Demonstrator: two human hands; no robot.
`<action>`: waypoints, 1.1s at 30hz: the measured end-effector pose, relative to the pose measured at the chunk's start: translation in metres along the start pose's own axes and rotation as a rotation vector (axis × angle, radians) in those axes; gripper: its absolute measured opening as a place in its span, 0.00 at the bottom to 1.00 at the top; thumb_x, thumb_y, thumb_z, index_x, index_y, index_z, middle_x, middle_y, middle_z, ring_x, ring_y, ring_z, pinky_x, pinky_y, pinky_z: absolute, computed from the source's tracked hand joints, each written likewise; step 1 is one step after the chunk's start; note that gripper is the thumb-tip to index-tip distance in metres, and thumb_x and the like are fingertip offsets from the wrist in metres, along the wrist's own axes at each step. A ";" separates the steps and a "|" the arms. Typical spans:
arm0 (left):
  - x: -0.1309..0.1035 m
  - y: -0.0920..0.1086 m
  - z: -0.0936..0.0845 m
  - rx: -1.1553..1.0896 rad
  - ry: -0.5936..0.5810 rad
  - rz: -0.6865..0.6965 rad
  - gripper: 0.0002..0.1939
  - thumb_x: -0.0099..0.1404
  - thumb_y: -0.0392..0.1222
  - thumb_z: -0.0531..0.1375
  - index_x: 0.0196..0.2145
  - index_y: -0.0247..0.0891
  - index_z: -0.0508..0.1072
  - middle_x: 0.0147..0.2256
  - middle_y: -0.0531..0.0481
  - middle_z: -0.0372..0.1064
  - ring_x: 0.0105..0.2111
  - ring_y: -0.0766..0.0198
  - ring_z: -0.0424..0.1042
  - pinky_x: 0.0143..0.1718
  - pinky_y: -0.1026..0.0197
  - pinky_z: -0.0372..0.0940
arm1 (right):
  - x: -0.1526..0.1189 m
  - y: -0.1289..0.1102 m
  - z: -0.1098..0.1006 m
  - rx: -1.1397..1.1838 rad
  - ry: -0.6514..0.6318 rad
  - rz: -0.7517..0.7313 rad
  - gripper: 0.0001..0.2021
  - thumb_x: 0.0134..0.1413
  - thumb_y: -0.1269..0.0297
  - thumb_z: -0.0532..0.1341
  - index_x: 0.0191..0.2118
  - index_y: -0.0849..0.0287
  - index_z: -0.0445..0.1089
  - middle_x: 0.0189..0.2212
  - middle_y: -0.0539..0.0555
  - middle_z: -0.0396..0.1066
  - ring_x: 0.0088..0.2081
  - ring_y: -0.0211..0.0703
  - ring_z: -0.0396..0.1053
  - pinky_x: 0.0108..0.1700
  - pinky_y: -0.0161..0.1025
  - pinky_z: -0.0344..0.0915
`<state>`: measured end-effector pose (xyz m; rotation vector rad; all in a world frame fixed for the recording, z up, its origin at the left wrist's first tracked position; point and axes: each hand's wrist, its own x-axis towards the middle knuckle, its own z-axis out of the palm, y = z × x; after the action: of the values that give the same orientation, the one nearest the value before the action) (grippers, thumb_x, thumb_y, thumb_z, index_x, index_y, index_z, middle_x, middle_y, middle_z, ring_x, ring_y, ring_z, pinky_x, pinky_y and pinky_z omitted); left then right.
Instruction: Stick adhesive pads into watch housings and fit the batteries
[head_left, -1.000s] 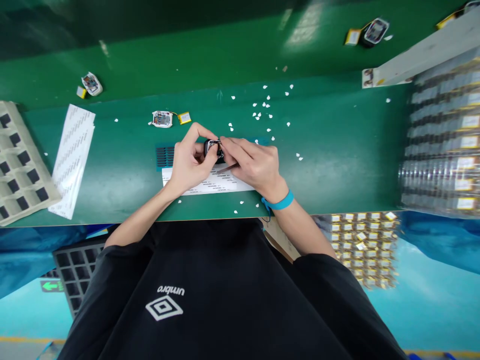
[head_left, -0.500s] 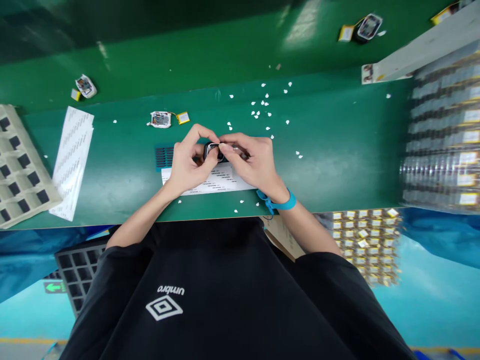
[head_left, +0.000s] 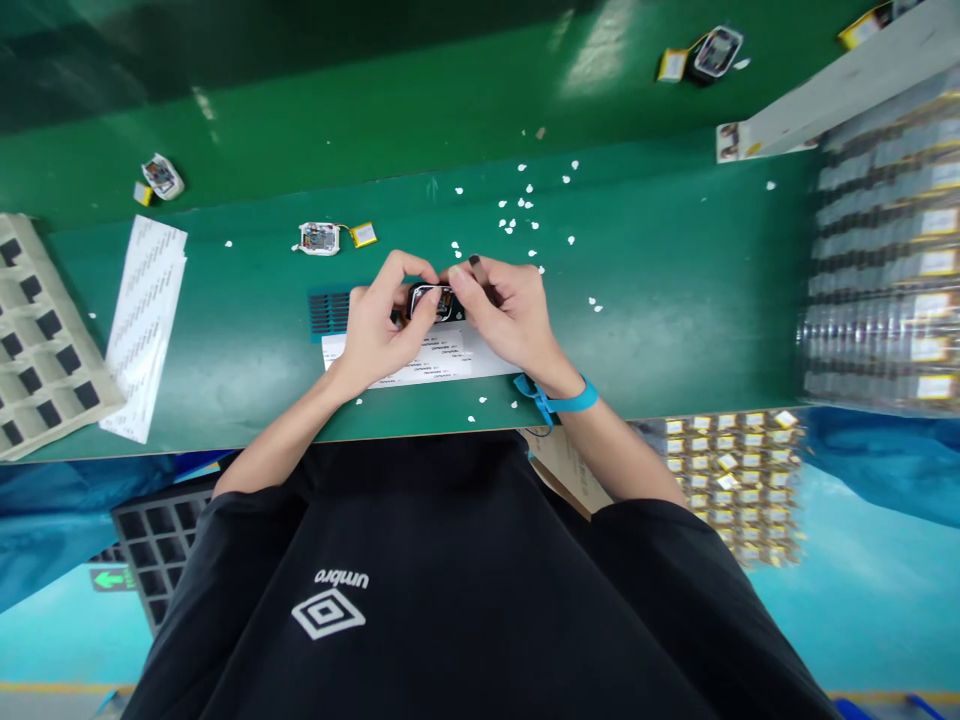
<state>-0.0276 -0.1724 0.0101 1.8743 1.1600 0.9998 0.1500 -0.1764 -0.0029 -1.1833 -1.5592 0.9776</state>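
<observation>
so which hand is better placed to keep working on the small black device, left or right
Probably the right hand: its fingertips sit at the open top of the small black device, free for fine work. The left hand wraps the device's other side, gripping and steadying it above the white label sheet.

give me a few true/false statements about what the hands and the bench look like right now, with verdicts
1. Both hands hold one small black device between them. True.
2. The left hand wears a blue wrist strap. False: the blue wrist strap is on the right hand.
3. A white label sheet lies on the green mat beneath the hands. True.
4. The grey tray of square pockets stands at the right edge. False: it is at the left edge.
5. Small white scraps are scattered beyond the hands. True.
</observation>
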 end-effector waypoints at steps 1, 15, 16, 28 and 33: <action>0.000 0.000 0.000 -0.004 0.001 -0.007 0.08 0.75 0.50 0.58 0.41 0.45 0.66 0.20 0.62 0.65 0.17 0.70 0.65 0.22 0.63 0.59 | 0.000 0.000 0.000 0.012 0.000 0.001 0.28 0.69 0.36 0.57 0.28 0.54 0.70 0.21 0.45 0.61 0.24 0.35 0.54 0.27 0.38 0.55; 0.002 0.001 0.001 -0.081 -0.046 -0.079 0.08 0.71 0.46 0.63 0.42 0.42 0.70 0.25 0.57 0.71 0.21 0.70 0.66 0.22 0.65 0.57 | 0.003 -0.003 -0.006 0.130 0.088 0.070 0.26 0.69 0.37 0.58 0.29 0.53 0.75 0.17 0.45 0.68 0.17 0.34 0.62 0.25 0.38 0.65; 0.003 0.001 0.000 -0.107 -0.054 -0.091 0.08 0.70 0.47 0.63 0.41 0.42 0.71 0.26 0.56 0.72 0.22 0.70 0.67 0.22 0.65 0.57 | 0.005 -0.004 -0.010 0.161 0.121 0.068 0.28 0.71 0.36 0.53 0.29 0.52 0.73 0.20 0.47 0.72 0.17 0.36 0.63 0.24 0.39 0.65; 0.014 0.007 -0.020 0.029 -0.464 0.045 0.06 0.68 0.43 0.62 0.33 0.41 0.75 0.21 0.58 0.64 0.20 0.69 0.59 0.25 0.61 0.54 | -0.048 -0.032 -0.062 -0.051 0.205 0.052 0.21 0.72 0.46 0.60 0.33 0.52 0.83 0.24 0.51 0.79 0.22 0.40 0.73 0.23 0.39 0.68; 0.011 0.005 -0.014 0.062 -0.561 0.054 0.04 0.66 0.40 0.61 0.33 0.40 0.75 0.20 0.58 0.63 0.21 0.68 0.61 0.28 0.61 0.55 | -0.089 -0.013 -0.049 -0.114 0.248 0.109 0.07 0.65 0.59 0.68 0.36 0.50 0.83 0.27 0.49 0.82 0.27 0.44 0.80 0.31 0.41 0.75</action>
<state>-0.0344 -0.1613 0.0231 2.0590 0.8113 0.4149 0.2044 -0.2628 0.0050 -1.4246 -1.3790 0.7849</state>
